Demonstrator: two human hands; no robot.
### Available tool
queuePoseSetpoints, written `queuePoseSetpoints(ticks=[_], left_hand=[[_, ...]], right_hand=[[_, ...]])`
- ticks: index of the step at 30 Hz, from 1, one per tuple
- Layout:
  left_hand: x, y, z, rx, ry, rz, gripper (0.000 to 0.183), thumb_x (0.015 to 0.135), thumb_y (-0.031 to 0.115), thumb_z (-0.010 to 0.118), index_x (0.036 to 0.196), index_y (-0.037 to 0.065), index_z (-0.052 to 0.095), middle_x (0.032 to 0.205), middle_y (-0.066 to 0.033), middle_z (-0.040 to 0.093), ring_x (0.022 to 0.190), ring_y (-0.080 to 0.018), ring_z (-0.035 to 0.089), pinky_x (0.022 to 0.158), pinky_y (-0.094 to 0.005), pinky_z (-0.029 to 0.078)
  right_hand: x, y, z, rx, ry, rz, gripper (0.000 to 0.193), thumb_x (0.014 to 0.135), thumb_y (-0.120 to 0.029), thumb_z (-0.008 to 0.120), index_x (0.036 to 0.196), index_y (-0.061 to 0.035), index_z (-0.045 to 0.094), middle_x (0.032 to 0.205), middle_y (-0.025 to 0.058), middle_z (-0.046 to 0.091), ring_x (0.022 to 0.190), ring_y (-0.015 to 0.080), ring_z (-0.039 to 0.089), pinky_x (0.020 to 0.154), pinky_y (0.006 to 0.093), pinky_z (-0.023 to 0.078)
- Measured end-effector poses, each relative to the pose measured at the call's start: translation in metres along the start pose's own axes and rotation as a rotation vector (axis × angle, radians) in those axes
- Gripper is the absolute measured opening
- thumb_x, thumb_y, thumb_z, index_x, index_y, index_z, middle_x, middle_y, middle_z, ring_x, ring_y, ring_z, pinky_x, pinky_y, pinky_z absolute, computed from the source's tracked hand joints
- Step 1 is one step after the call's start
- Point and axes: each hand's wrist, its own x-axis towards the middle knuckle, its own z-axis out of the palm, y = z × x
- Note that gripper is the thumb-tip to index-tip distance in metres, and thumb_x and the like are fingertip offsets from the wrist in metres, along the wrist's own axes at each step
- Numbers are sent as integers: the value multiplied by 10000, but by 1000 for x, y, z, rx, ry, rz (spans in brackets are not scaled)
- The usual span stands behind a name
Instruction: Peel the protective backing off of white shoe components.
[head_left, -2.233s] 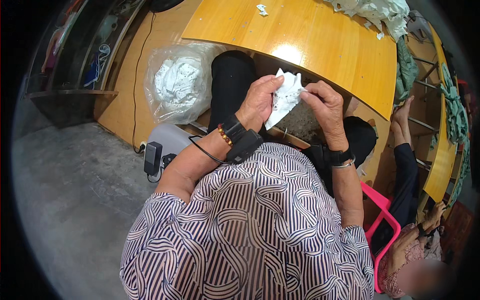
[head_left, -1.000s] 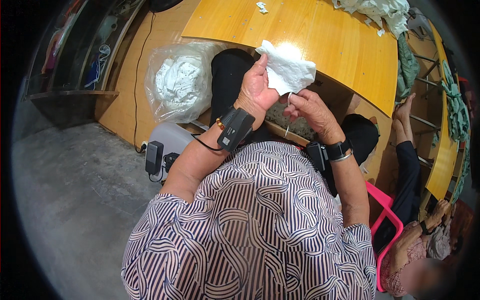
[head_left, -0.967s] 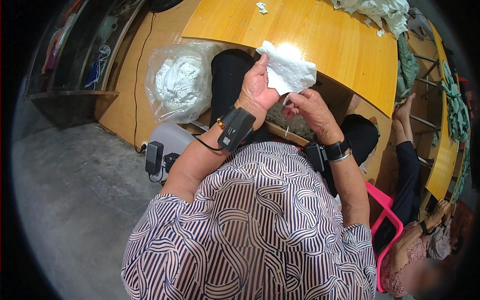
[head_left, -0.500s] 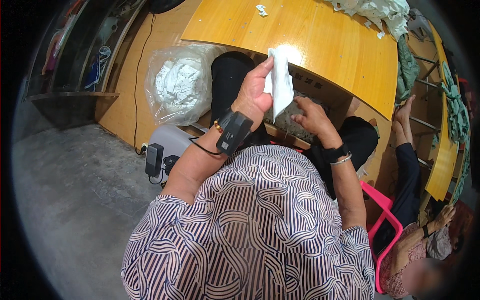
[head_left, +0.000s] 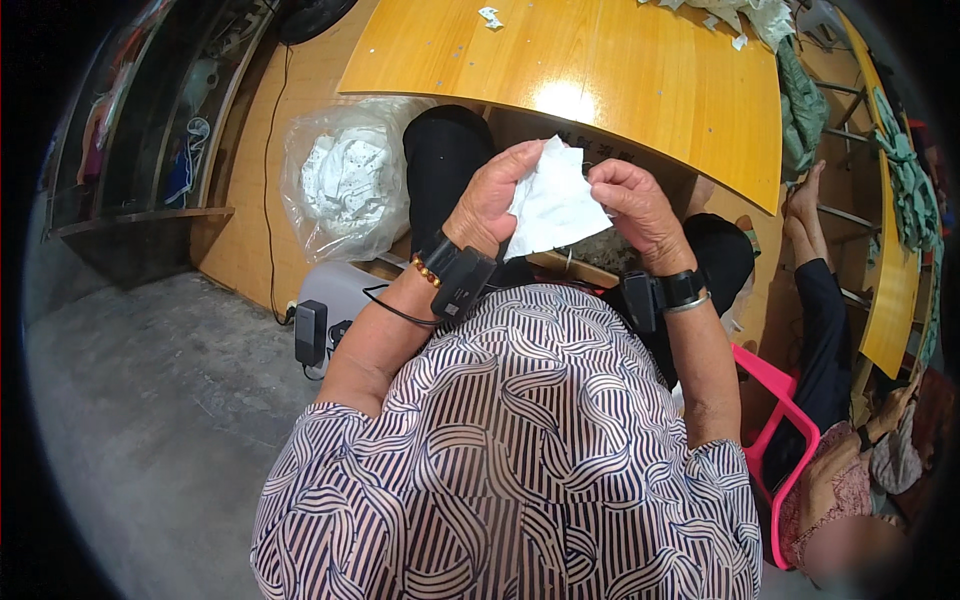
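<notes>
A small white piece of cloth point(head_left: 556, 205) with uneven edges is stretched between my hands, above my lap and just below the table's front edge. My left hand point(head_left: 488, 200) grips its left side, with the thumb lying along the upper part. At the right edge, my right hand point(head_left: 640, 208) pinches the cloth between thumb and fingers. The fingers behind the cloth are partly hidden. Both wrists wear black straps with dark box-shaped devices.
A yellow wooden table point(head_left: 660, 110) stands ahead, with white scraps point(head_left: 490, 17) on top. A clear plastic bag point(head_left: 345, 185) of spotted white pieces sits at left. A pink chair point(head_left: 775, 400) and another person's legs point(head_left: 822, 310) are at right.
My right hand has come up and taken hold of the cloth's right edge. The cloth, seen narrow and folded before, is now spread and lower. My view has shifted slightly.
</notes>
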Motion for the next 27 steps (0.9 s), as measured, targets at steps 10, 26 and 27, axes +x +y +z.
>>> queuePoseSetpoints(ticks=[10, 26, 27], left_hand=[[-10, 4, -9, 203, -67, -127, 428, 717, -23, 604, 1128, -4, 487, 1033, -120, 578, 942, -228, 584, 873, -333, 456], [-11, 13, -19, -70, -86, -54, 347, 774, 33, 576, 1116, 23, 514, 998, -100, 598, 873, -210, 603, 783, -328, 490], [-10, 10, -18, -66, -100, -65, 357, 777, 35, 571, 1127, 19, 507, 1008, -107, 594, 883, -216, 603, 792, -338, 492]], right_hand=[[-3, -14, -6, -52, 120, -39, 96, 780, -105, 629, 825, -33, 584, 661, -11, 544, 556, 72, 498, 518, 197, 424], [16, -3, 20, -572, -46, -129, 609, 720, -51, 622, 1283, -94, 394, 1162, 36, 467, 764, 89, 499, 689, 215, 433], [18, 3, 21, -542, -32, -139, 559, 688, -90, 643, 1218, -75, 464, 1052, 57, 523, 858, 156, 530, 780, 249, 423]])
